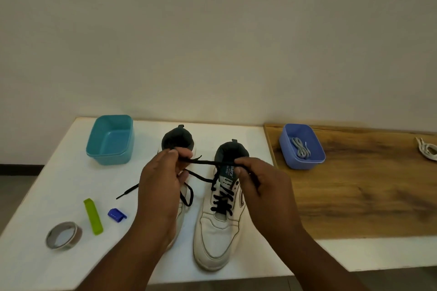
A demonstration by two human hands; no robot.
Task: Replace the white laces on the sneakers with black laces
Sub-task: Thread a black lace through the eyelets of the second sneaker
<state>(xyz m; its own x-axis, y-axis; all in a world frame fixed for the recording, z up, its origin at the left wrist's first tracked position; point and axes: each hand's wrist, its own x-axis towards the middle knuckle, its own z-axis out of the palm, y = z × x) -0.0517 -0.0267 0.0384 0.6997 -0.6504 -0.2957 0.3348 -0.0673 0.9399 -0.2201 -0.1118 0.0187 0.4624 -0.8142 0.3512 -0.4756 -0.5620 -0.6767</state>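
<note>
Two white sneakers stand side by side on the white table (59, 172), toes toward me. The right sneaker (218, 231) is threaded with a black lace (208, 162). My left hand (160, 186) pinches one stretch of that lace above the left sneaker (177, 139), which it largely hides. My right hand (257, 186) grips the other stretch beside the right sneaker's tongue, so the lace runs taut between both hands. A loose black lace end (127, 191) lies on the table at the left. White laces (301, 147) lie in a purple tub (301, 163).
An empty teal tub (110, 142) stands at the back left. A tape roll (63, 235), a green clip (93, 216) and a small blue piece (117, 214) lie front left. A wooden board (366, 186) covers the right side, with a cream cord (426, 149) at its far edge.
</note>
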